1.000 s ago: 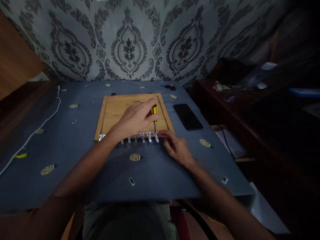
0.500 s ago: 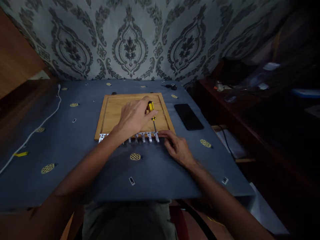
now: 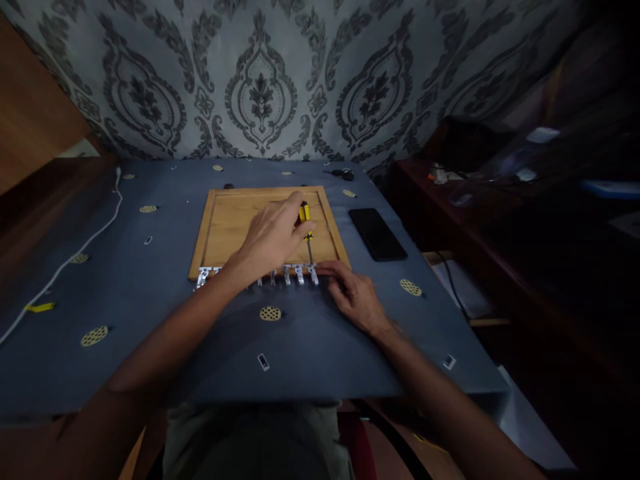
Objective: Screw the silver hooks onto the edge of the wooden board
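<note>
A wooden board [image 3: 233, 227] with a raised border lies flat on the table. Along its near edge runs a metal hook strip [image 3: 287, 272] with several silver hooks, part of it hidden behind my left wrist. My left hand [image 3: 273, 230] is closed around a yellow and black screwdriver [image 3: 306, 215], held nearly upright. The screwdriver's shaft comes down onto the strip's right end; the tip and any screw are too small to make out. My right hand [image 3: 354, 297] is closed at that same end, its fingertips gripping the strip close to the tip.
A black phone [image 3: 377, 233] lies right of the board. A small black cable or key-like item [image 3: 343, 174] sits at the back. A white cord [image 3: 75, 257] and a yellow strip [image 3: 41, 307] are on the left. Patterned blue cloth [image 3: 200, 360] covers the table.
My left hand has turned and shifted slightly to the right with the screwdriver, whose handle now stands a little further right. My right hand stays in place.
</note>
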`<state>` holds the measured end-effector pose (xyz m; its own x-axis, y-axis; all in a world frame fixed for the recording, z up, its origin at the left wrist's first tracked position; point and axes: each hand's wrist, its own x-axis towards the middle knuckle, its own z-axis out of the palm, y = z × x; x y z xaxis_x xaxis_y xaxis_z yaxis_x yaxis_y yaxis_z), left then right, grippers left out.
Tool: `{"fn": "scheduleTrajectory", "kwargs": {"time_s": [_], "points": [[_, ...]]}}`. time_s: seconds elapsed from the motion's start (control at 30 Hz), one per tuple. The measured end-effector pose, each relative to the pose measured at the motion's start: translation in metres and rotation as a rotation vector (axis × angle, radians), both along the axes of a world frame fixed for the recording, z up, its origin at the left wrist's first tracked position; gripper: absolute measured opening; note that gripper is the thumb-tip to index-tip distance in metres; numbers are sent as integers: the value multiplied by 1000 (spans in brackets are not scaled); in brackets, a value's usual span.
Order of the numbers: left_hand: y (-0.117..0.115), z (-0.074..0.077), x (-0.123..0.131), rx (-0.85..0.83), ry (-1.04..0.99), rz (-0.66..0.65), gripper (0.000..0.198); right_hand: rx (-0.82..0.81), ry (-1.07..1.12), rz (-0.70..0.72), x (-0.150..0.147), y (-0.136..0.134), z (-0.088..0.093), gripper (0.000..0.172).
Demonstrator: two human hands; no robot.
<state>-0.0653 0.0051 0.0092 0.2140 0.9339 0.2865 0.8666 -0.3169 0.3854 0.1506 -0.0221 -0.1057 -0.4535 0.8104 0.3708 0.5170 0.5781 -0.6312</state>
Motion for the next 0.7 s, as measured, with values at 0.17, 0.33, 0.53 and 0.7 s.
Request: {"fn": "scheduleTrajectory", "kwargs": {"time_s": [0.17,0.33,0.53,0.7], "points": [[-1,2,2,-38,7,24,22,6,-1,4,0,0,0,36],[-1,3,3,-50,-50,-3,19,-3,0,5,0,0,-1,37],[-2,-1,3,-9,-126,-69,39,11,-13,18,-1,-1,2,41],[-4,-1,4,-8,-113,-147,36,2,-6,17,-1,-1,3,41]]}}
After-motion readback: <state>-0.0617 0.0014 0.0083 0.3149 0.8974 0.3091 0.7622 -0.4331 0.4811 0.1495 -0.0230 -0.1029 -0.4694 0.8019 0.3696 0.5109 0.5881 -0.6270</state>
